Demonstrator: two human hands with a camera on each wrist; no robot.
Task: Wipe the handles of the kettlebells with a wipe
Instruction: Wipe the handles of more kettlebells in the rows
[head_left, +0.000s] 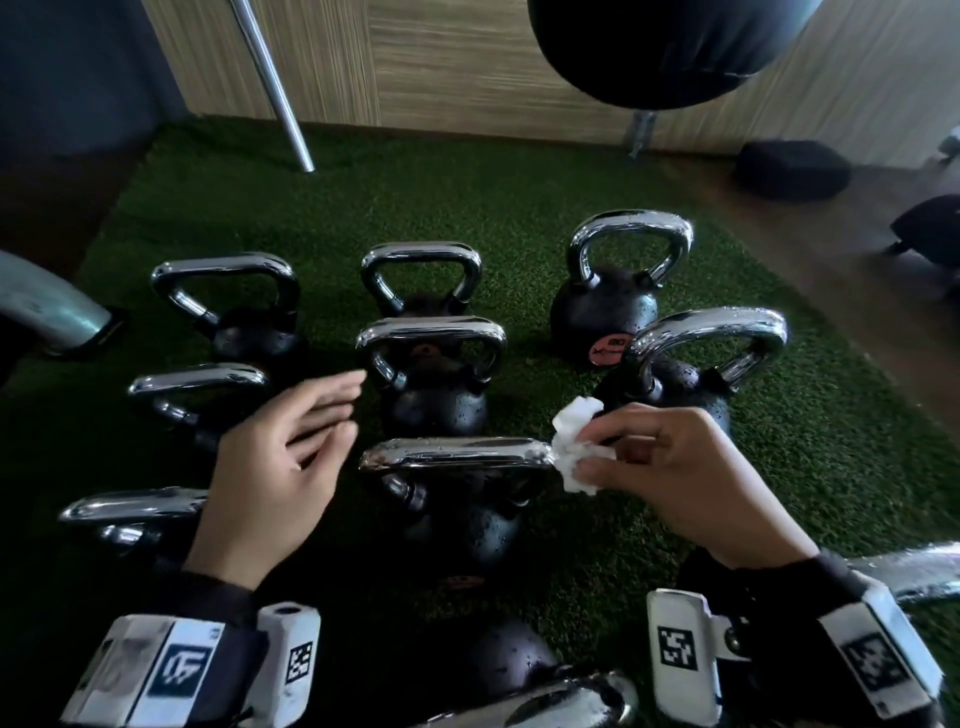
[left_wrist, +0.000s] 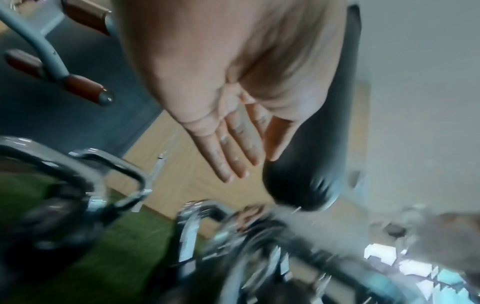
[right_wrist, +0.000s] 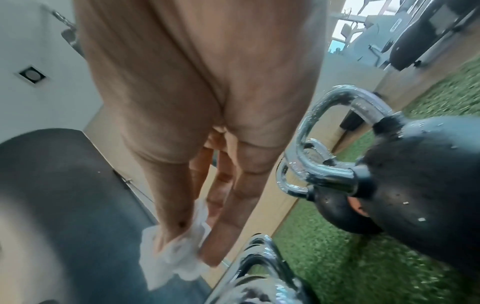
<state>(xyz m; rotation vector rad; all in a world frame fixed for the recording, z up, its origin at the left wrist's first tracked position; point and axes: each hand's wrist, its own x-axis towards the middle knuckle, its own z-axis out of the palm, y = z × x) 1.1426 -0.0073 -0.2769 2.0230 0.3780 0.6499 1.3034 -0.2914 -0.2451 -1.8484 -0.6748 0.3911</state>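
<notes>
On the green artificial turf (head_left: 597, 171) stand black kettlebells with chrome handles. The right hand (head_left: 675, 467) pinches a crumpled white wipe (head_left: 574, 447) against the right end of the nearest middle kettlebell's chrome handle (head_left: 457, 453). The left hand (head_left: 270, 467) hovers beside it, fingers straight and relaxed, holding nothing.

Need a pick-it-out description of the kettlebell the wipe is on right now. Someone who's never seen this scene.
On the green turf, kettlebells stand in three columns. Take the middle column and go to the third handle from the wall. It alone has the white wipe, pinched in the right hand, against its right end; the left hand hovers open beside its other end.
</notes>
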